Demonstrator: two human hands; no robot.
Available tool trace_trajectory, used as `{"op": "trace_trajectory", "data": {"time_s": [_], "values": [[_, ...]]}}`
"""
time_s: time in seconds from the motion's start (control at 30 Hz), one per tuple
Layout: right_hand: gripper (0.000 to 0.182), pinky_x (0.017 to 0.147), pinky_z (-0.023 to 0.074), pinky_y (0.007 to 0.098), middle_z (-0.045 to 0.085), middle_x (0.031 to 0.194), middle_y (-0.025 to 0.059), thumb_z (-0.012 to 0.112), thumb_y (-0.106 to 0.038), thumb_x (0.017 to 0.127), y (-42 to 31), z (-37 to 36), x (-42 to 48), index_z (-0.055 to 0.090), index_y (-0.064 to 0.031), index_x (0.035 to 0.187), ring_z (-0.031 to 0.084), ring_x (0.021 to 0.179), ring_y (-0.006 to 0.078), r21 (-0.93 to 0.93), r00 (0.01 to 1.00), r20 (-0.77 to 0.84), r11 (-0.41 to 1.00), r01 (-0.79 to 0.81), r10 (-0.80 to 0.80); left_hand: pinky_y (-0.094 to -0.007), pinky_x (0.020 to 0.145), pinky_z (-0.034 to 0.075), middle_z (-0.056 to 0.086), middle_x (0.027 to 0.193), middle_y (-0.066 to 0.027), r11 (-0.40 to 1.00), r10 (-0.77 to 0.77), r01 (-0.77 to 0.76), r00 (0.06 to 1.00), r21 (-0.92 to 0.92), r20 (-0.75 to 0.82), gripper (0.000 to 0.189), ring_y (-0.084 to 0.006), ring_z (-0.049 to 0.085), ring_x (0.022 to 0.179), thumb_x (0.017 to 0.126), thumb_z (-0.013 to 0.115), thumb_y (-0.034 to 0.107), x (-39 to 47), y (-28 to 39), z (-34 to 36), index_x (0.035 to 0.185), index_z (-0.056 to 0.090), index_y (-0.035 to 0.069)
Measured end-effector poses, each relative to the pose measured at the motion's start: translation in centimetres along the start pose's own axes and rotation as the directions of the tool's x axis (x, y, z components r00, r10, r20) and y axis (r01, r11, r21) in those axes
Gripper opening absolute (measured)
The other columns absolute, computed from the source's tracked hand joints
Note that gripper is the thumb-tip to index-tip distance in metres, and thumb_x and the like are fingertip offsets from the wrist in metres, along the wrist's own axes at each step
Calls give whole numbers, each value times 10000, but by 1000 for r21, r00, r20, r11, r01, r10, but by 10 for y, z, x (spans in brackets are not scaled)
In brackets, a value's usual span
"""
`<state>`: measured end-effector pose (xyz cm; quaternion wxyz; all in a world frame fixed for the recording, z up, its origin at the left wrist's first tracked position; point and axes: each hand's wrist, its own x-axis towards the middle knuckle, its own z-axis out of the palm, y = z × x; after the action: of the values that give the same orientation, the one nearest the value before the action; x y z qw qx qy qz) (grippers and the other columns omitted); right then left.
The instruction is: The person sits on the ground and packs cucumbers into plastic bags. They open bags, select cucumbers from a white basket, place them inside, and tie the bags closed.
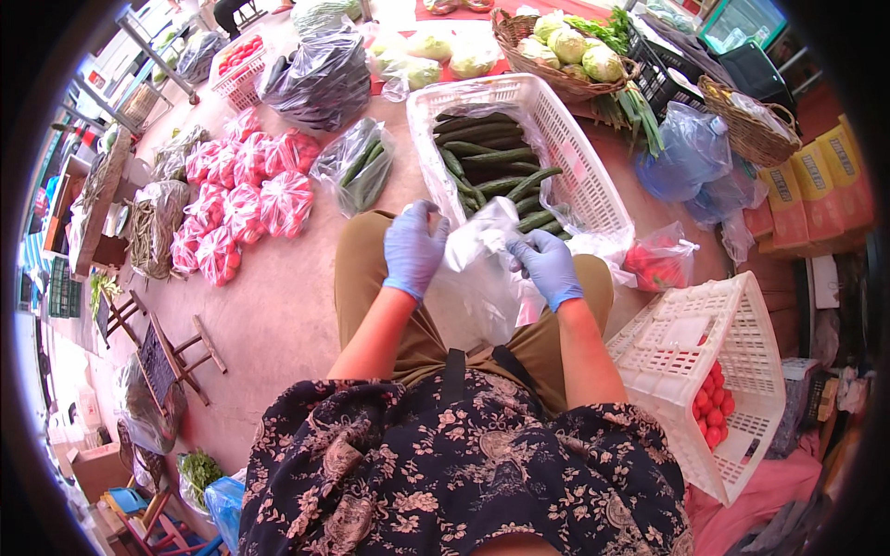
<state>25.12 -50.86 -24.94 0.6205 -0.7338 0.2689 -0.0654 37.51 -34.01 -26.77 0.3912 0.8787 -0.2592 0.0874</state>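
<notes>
Both hands wear blue gloves and hold a thin clear plastic bag (480, 278) between my knees. My left hand (415, 247) has its fingers curled at the bag's left edge, and my right hand (544, 263) pinches its upper right part. Just beyond them stands a white plastic crate (580, 163), lined with clear film and holding many dark green cucumbers (490, 156). To its left, on the floor, lies a clear bag with several cucumbers (361, 163). The bag in my hands looks thin and crumpled; no cucumber shows in it.
Tied bags of red tomatoes (243, 208) cover the floor at left, with a large dark bag (320, 76) behind. A wicker basket of cabbages (511, 38) stands past the crate. At right are a tilted white crate (667, 354) with tomatoes and a bag of red produce (660, 260).
</notes>
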Motion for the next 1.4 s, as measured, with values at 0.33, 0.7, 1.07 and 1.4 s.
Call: {"op": "trace_trajectory", "data": {"time_s": [0.33,0.7,1.07,1.4], "values": [[226,492,440,196,583,645,-2,718,-264,747,23,27,1,601,-73,714,530,527,81,693,993,-7,717,-78,115,-216,683,452,581,773,-5,555,-54,465,848,-690,528,125,-63,537,735,823,631,113,-33,38,28,847,568,7],[209,373,324,229,327,496,-70,519,-100,839,44,-65,32,421,-132,658,315,392,63,838,898,431,-332,-433,-84,-213,647,441,558,744,-1,915,-192,200,980,-350,58,58,-68,486,680,827,568,9,-1,-22,2,883,553,16],[107,310,214,179,519,574,-65,574,-193,867,0,-76,17,620,-97,862,322,362,2,499,935,-354,846,187,2,-372,997,280,350,1286,-202,934,308,-256,930,-248,199,808,-334,340,1192,664,716,229,19,41,-25,1320,287,35],[174,536,406,258,561,672,-3,659,-197,763,-35,-50,-3,640,-72,883,485,557,118,-460,961,17,852,252,-275,-362,670,467,590,862,-157,964,253,-233,954,-129,162,236,-326,576,779,708,538,-13,33,-8,-3,918,599,75]]}}
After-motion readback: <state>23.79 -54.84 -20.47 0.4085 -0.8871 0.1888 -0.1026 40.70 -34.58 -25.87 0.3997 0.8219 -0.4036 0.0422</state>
